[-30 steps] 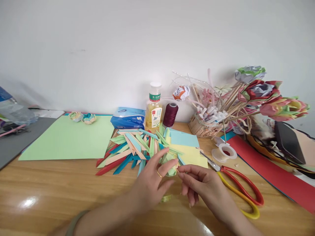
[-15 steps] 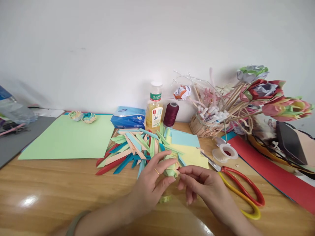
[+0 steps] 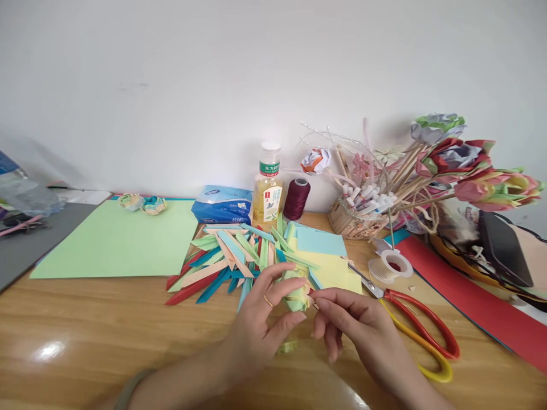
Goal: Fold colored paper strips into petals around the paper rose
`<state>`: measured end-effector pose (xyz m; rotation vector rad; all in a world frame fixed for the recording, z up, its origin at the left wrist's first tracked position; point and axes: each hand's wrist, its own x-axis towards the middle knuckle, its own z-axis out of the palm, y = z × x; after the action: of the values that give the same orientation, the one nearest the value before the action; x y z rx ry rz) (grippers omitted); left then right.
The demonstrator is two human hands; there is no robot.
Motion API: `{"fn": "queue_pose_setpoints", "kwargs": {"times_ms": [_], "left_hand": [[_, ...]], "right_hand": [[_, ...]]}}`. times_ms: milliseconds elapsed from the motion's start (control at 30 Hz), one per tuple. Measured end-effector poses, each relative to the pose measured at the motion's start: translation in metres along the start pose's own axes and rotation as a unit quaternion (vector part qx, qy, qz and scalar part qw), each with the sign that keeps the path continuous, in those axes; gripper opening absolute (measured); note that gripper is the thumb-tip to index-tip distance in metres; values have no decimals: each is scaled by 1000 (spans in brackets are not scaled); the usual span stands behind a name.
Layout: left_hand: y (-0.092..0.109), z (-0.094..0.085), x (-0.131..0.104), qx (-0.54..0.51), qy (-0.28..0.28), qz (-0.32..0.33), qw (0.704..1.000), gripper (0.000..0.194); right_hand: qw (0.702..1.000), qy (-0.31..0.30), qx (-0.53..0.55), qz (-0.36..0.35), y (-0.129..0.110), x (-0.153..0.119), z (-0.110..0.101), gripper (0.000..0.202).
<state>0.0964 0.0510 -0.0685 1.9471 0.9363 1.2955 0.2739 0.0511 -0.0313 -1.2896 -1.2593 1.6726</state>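
Between the thumb and fingers of my left hand (image 3: 267, 307) is a small folded-paper flower (image 3: 297, 299), pale green with some yellow and peach. Part of it is hidden behind those fingers. My right hand (image 3: 352, 319) pinches a peach tip at the flower's right side between thumb and index finger. Just behind both hands spreads a heap of folded paper strips (image 3: 239, 250) in green, peach, red and blue. Yellow paper sheets (image 3: 342, 276) and light blue ones (image 3: 320, 239) lie close behind the flower.
Scissors (image 3: 421, 330) with red and yellow handles lie right of my right hand, near a white spool (image 3: 390, 266). Behind stand a tissue pack (image 3: 222, 205), a bottle (image 3: 268, 188), maroon thread (image 3: 296, 198) and a basket (image 3: 359, 222) of paper flowers. Green paper (image 3: 123, 245) covers the left.
The flower stays in my left hand, turned very slightly. My right fingertips have shifted a little at its right edge, and the pinched tip shows more plainly.
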Motion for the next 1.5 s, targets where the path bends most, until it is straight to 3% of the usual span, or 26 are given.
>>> {"fn": "queue_pose_setpoints", "kwargs": {"times_ms": [133,800,1200,1367,1500], "left_hand": [[2,0,1,-3,5,10,1000,40],[3,1,0,-6,2,16,1000,40],[2,2,-1,-13,3,-15,1000,39],[1,3,1,-14,1,1,1000,40],[2,3,0,1,-1,24,1000,42]], "right_hand": [[999,12,32,34,-4,0,2,36],[997,52,-20,-49,6,-2,10,37],[984,51,-134,-110,9,-3,12,35],[959,75,-208,-175,8,-4,9,22],[907,108,-311,-261,10,-4,7,16]]}}
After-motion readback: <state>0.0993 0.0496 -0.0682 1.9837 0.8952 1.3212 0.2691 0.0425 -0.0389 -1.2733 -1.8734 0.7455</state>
